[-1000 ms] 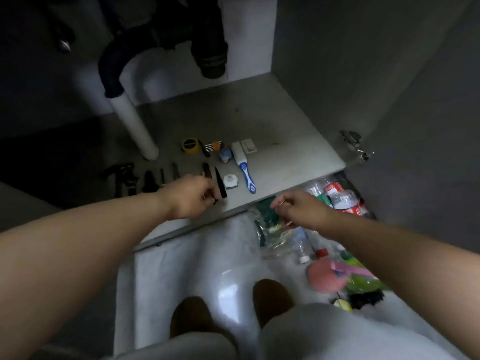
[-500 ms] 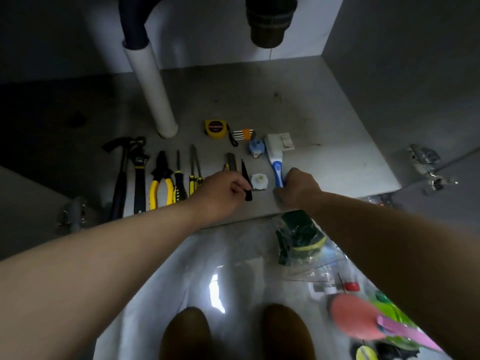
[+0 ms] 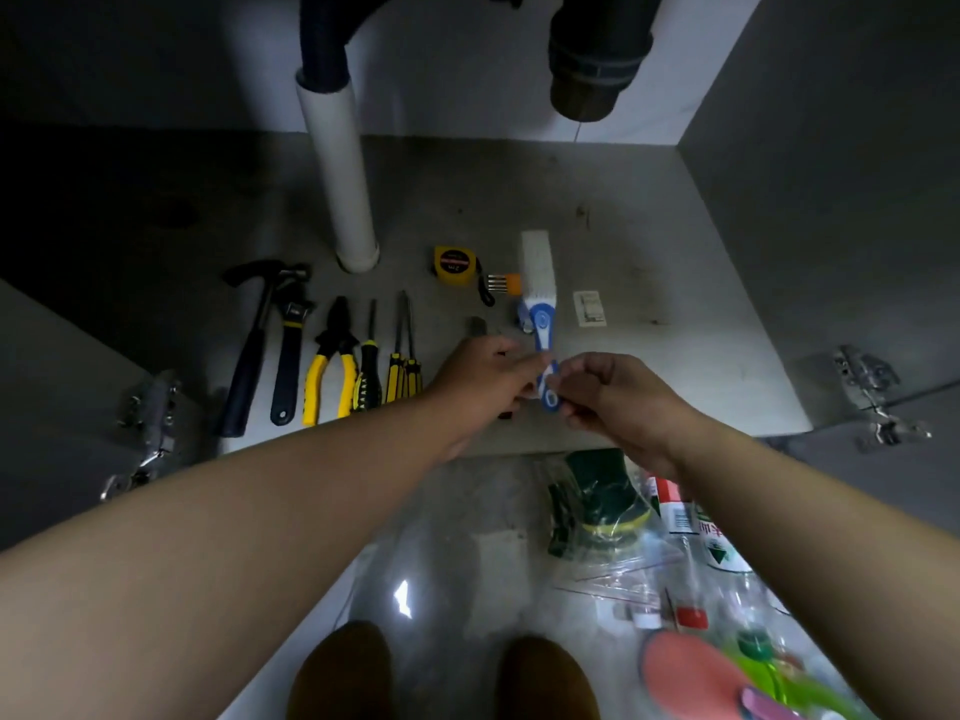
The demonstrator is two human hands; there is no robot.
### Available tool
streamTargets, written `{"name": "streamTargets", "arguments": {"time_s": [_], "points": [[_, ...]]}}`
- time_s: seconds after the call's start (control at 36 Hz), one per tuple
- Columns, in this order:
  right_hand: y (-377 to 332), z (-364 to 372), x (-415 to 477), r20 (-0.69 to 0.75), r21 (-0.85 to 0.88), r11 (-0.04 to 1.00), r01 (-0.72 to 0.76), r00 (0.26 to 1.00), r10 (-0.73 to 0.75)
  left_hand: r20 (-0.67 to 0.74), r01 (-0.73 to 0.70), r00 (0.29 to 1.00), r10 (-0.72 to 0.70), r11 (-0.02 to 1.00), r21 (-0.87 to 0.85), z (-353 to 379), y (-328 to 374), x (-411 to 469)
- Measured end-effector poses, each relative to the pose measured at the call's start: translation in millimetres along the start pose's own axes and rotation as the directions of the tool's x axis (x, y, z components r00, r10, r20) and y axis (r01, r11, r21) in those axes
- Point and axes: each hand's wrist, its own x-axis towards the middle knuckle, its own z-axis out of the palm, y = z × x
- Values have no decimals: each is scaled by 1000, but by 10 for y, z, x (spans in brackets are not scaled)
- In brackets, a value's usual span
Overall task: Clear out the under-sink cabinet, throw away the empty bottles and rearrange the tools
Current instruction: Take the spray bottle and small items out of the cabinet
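A blue-and-white brush (image 3: 538, 272) lies on the cabinet floor (image 3: 649, 252), white head pointing to the back. My right hand (image 3: 618, 402) grips the blue handle end, and my left hand (image 3: 483, 381) pinches the handle from the left. Left of the hands a row of tools lies side by side: hammer (image 3: 249, 356), wrench (image 3: 288, 356), yellow pliers (image 3: 332, 356) and screwdrivers (image 3: 402, 350). A yellow tape measure (image 3: 454, 265), a hex key set (image 3: 501, 283) and a white switch plate (image 3: 589, 308) lie behind. My left hand hides small dark tools.
A white drain pipe (image 3: 337, 163) stands on the cabinet floor and a dark trap (image 3: 597, 59) hangs above. Door hinges (image 3: 867, 381) (image 3: 148, 423) flank the opening. On the shiny floor at right lies a clear bag (image 3: 618, 569) with bottles (image 3: 711, 543) and a green sponge (image 3: 597, 485).
My right hand has come from the bag to the brush handle and taken hold of it. My left hand shifted right from the dark tools to the handle. The view tilted into the cabinet.
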Motion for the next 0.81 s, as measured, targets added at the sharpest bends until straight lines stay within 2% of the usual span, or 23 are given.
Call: {"name": "streamTargets", "arguments": {"time_s": [0.06, 0.11, 0.19, 0.25, 0.33, 0.42, 0.53, 0.61, 0.81], "points": [[-62, 97, 0, 61, -38, 998, 40, 997, -38, -7, -8, 1000, 8, 997, -71, -2, 4, 24], [-117, 166, 41, 61, -92, 994, 56, 997, -50, -61, -15, 998, 7, 991, -130, -39, -12, 60], [-123, 180, 182, -67, -308, 948, 80, 992, -105, -131, 25, 990, -54, 976, -216, -152, -49, 95], [-55, 137, 308, -141, -525, 844, 105, 968, -208, -146, 42, 986, -78, 970, -238, -240, -85, 93], [98, 106, 446, -16, -784, 606, 132, 972, -233, -151, 56, 985, -85, 981, -187, -358, -140, 19], [237, 150, 522, 49, -827, 541, 157, 977, -209, -82, 59, 994, -71, 988, -141, -412, -181, -99], [333, 219, 462, 45, -854, 477, 209, 942, -332, 17, 34, 999, -35, 999, 12, -436, -268, -299], [351, 165, 318, 66, -864, 452, 221, 940, -335, 89, 86, 992, -94, 992, 91, -459, -417, -471], [373, -238, -317, 48, -849, 499, 176, 965, -258, 294, 186, 922, -250, 955, 231, -433, -1119, -926]]}}
